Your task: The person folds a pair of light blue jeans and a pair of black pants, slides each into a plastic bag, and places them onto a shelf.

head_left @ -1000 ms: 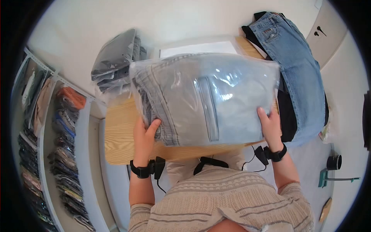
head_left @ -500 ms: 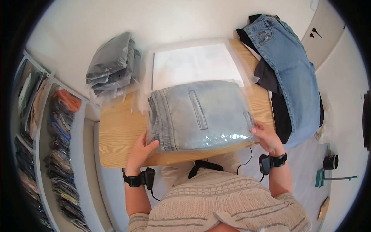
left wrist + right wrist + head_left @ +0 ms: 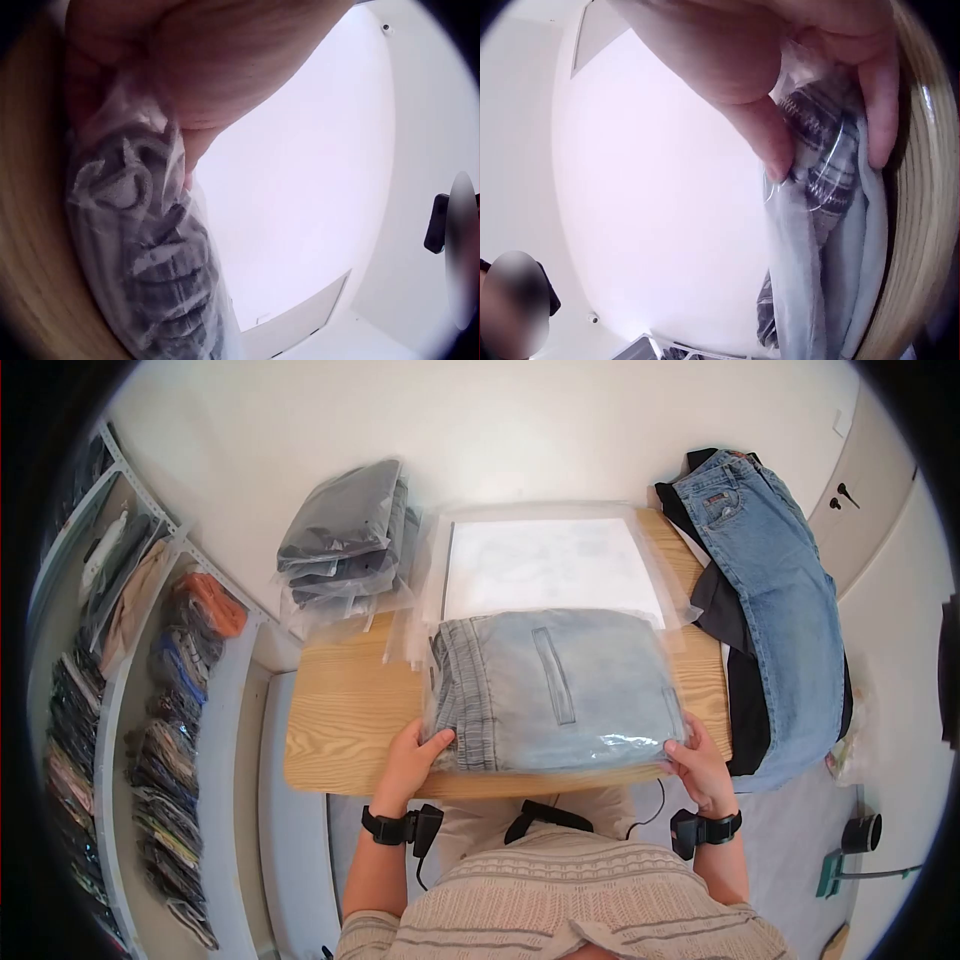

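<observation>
Folded light-blue jeans in a clear plastic bag [image 3: 590,690] lie at the table's front edge, elastic waistband to the left. My left hand [image 3: 408,762] grips the bag's near left corner, thumb on top; in the left wrist view the hand [image 3: 202,60] pinches the plastic beside the grey waistband [image 3: 169,277]. At the near right corner my right hand [image 3: 704,768] holds the bag. The right wrist view shows the right hand [image 3: 757,60] with thumb and fingers on either side of the bagged jeans [image 3: 802,247].
Behind the bag lie white sheets in clear plastic [image 3: 550,565]. Bagged dark clothes [image 3: 345,525] are stacked at the back left of the wooden table [image 3: 345,710]. Loose blue jeans [image 3: 780,590] drape over the right side. Shelves of bagged clothes [image 3: 165,760] stand at far left.
The bagged jeans, held up over the table a second ago, have come down onto its front part, uncovering the white sheets. Both hands have kept hold of the near corners. The head view has shifted.
</observation>
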`<state>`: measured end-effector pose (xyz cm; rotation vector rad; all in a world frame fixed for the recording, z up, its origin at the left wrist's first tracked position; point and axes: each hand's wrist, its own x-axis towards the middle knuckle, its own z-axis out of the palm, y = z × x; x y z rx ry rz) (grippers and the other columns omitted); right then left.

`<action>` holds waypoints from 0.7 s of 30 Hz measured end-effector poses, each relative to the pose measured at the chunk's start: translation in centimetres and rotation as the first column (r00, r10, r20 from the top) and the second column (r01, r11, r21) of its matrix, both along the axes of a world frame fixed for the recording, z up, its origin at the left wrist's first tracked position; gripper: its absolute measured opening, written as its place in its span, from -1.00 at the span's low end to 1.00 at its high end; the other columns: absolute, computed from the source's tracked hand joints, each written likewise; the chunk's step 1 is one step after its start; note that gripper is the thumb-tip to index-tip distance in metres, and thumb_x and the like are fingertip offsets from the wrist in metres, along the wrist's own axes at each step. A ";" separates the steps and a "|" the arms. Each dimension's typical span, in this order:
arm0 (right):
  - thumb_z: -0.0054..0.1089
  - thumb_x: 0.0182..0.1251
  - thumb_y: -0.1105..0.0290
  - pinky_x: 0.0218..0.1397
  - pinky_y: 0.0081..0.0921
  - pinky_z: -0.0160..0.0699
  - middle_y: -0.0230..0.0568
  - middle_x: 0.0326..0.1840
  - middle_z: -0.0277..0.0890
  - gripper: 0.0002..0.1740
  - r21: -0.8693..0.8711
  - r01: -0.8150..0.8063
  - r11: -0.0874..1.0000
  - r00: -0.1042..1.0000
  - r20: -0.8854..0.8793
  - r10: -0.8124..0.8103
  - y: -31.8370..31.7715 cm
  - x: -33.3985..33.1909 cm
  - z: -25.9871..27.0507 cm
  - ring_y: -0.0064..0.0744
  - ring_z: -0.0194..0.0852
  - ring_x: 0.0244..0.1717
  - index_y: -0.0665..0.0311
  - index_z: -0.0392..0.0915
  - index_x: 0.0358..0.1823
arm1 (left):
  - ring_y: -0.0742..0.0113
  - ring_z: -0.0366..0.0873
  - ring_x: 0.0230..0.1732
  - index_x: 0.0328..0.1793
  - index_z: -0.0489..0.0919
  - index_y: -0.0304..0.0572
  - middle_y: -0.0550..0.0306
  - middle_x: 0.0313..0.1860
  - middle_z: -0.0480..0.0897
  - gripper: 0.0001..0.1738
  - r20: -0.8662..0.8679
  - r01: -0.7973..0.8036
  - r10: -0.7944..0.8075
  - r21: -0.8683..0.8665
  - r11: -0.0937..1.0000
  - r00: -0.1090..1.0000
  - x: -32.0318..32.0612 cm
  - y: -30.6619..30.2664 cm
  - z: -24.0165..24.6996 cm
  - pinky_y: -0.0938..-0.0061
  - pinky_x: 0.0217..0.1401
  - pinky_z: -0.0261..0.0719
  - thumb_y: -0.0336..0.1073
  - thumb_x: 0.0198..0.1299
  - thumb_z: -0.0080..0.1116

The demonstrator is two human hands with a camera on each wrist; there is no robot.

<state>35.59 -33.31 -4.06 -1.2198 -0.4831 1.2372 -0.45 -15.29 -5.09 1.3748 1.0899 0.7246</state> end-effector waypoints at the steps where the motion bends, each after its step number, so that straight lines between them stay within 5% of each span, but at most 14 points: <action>1: 0.28 0.14 0.51 -0.14 -0.52 0.58 -0.14 0.00 0.42 -0.13 -0.036 0.031 0.999 0.999 0.011 -0.030 0.1 0.0 -0.2 -0.43 0.49 -0.08 0.34 -0.08 0.40 | 0.45 0.50 -0.22 -0.02 0.51 -0.43 0.15 -0.21 0.61 -0.63 0.053 0.002 -0.002 -0.009 1.000 0.999 0.1 -0.2 0.1 0.53 -0.11 0.47 -0.26 0.17 0.21; 8: 0.25 0.17 0.49 -0.23 -0.60 0.55 -0.34 -0.09 0.46 -0.42 0.015 0.138 0.990 0.990 -0.018 -0.138 0.1 -0.9 -1.8 -0.52 0.48 -0.12 0.29 0.23 0.21 | 0.49 0.48 -0.15 0.04 0.48 -0.41 0.14 -0.15 0.60 -0.60 0.045 0.026 -0.023 -0.082 0.996 0.999 -0.3 -1.2 1.1 0.56 -0.06 0.45 -0.24 0.21 0.19; 11: 0.18 0.28 0.30 -0.15 -0.54 0.55 -0.37 -0.09 0.52 -0.53 0.044 0.223 0.974 0.975 -0.001 -0.224 -0.4 -0.8 -3.2 -0.53 0.52 -0.13 0.26 0.29 0.17 | 0.43 0.50 -0.08 0.13 0.45 -0.37 0.10 -0.05 0.59 -0.55 0.011 0.072 -0.071 -0.145 0.987 0.997 -1.3 -0.6 -0.1 0.53 0.01 0.45 -0.14 0.29 0.07; 13: 0.04 0.37 0.17 0.04 -0.41 0.48 -0.29 0.01 0.51 -0.52 0.163 0.261 0.952 0.947 -0.233 -0.220 -0.6 -0.7 -3.3 -0.41 0.47 -0.02 0.25 0.27 0.22 | 0.34 0.52 -0.01 0.21 0.40 -0.31 0.08 0.04 0.56 -0.49 0.449 0.080 0.119 -0.399 0.913 0.885 -1.9 -0.3 -1.5 0.48 0.07 0.46 -0.02 0.36 -0.10; 14: 0.04 0.37 0.17 0.04 -0.41 0.48 -0.29 0.01 0.51 -0.52 0.158 0.265 0.951 0.946 -0.233 -0.225 -0.7 -0.7 -3.1 -0.41 0.47 -0.02 0.25 0.27 0.22 | 0.34 0.52 -0.01 0.21 0.40 -0.31 0.08 0.04 0.56 -0.49 0.448 0.083 0.118 -0.404 0.911 0.886 -2.1 0.1 -1.4 0.48 0.07 0.46 -0.02 0.36 -0.10; 16: -0.08 0.41 0.06 0.18 -0.27 0.37 -0.21 0.15 0.42 -0.46 0.207 0.169 0.964 0.942 -0.323 -0.096 -0.8 -0.6 -1.9 -0.29 0.39 0.10 0.26 0.24 0.26 | 0.27 0.53 0.02 0.26 0.36 -0.28 0.07 0.10 0.54 -0.44 0.818 0.520 -0.005 -0.361 0.774 0.575 -1.8 1.4 -1.0 0.43 0.10 0.47 0.04 0.39 -0.21; 17: -0.08 0.41 0.06 0.18 -0.27 0.37 -0.21 0.15 0.42 -0.46 0.204 0.174 0.964 0.941 -0.322 -0.101 -0.7 -0.9 -0.9 -0.29 0.39 0.10 0.26 0.24 0.26 | 0.27 0.53 0.02 0.26 0.36 -0.28 0.07 0.10 0.54 -0.44 0.818 0.524 -0.005 -0.363 0.771 0.575 -1.2 1.5 -0.5 0.43 0.10 0.47 0.04 0.39 -0.21; 19: -0.07 0.40 0.01 0.18 -0.22 0.36 -0.19 0.22 0.35 -0.42 0.182 0.155 0.971 0.900 -0.431 -0.063 -0.1 -1.8 0.9 -0.23 0.35 0.14 0.26 0.23 0.27 | 0.27 0.53 0.04 0.23 0.39 -0.29 0.04 0.09 0.54 -0.47 0.649 0.263 0.179 -0.524 0.810 0.740 0.9 1.2 0.9 0.41 0.11 0.47 0.00 0.38 -0.15; 21: -0.04 0.39 0.02 0.19 -0.20 0.35 -0.20 0.24 0.33 -0.43 0.144 0.178 0.973 0.883 -0.459 -0.094 0.2 -1.5 0.4 -0.24 0.34 0.16 0.23 0.24 0.27 | 0.27 0.55 0.00 0.20 0.42 -0.29 0.03 0.06 0.57 -0.51 0.605 0.295 0.160 -0.580 0.759 0.780 2.3 1.2 1.7 0.40 0.07 0.51 -0.05 0.35 -0.08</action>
